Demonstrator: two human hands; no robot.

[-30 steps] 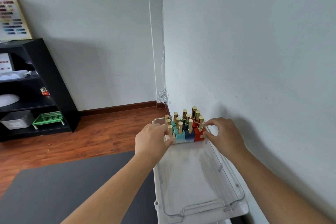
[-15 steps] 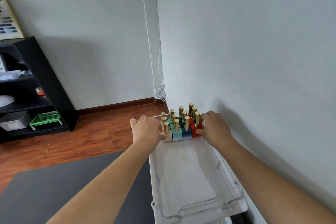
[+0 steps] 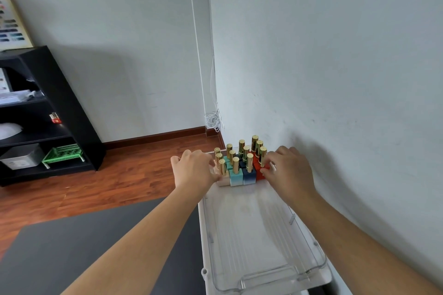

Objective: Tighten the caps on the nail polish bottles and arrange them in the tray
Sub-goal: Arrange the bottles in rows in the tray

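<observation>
Several square nail polish bottles [image 3: 241, 170] with gold caps stand in a tight block at the far end of a clear plastic tray [image 3: 309, 268]. The front row runs pink, light blue, dark blue, red. My left hand [image 3: 195, 171] is against the block's left side, its fingertips touching the pink bottle [image 3: 224, 178] and its thumb lifted away. On the right side, my right hand [image 3: 291, 173] has thumb and fingertips closed on the red bottle [image 3: 259, 171]. The fingertips of both hands are partly hidden.
The tray lies on a white surface [image 3: 322, 281] against the wall [image 3: 335, 79] on the right; its near part holds nothing. A dark mat [image 3: 96, 242] covers the floor to the left. A black shelf [image 3: 72, 115] with a green basket [image 3: 62, 153] stands far left.
Both hands have closed in against the sides of the bottle block, and the view has shifted slightly. The bottles stay upright in the same place.
</observation>
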